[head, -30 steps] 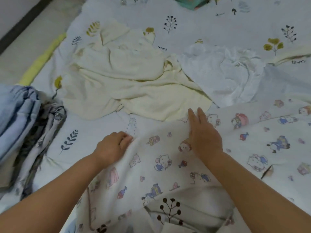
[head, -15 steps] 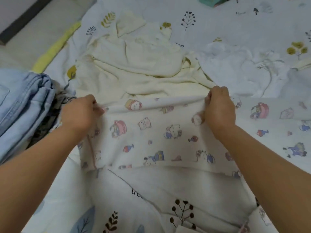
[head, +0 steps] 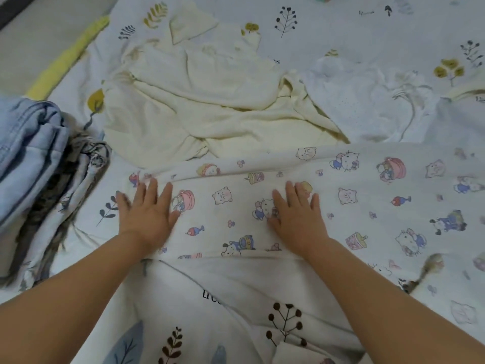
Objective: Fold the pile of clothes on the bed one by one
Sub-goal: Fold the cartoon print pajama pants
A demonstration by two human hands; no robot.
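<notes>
Both hands flat, fingers straight, gripping nothing. Left hand point(head: 147, 208) presses the left end of the cartoon-print cloth point(head: 341, 200), right hand point(head: 296, 211) presses its middle. Cloth lies folded over on the bed sheet point(head: 367, 27), stretching off to the right. Just behind it, a crumpled cream garment point(head: 204, 101), touching a white garment point(head: 362, 101) to its right. Folded stack point(head: 34, 158) with denim on top at far left.
</notes>
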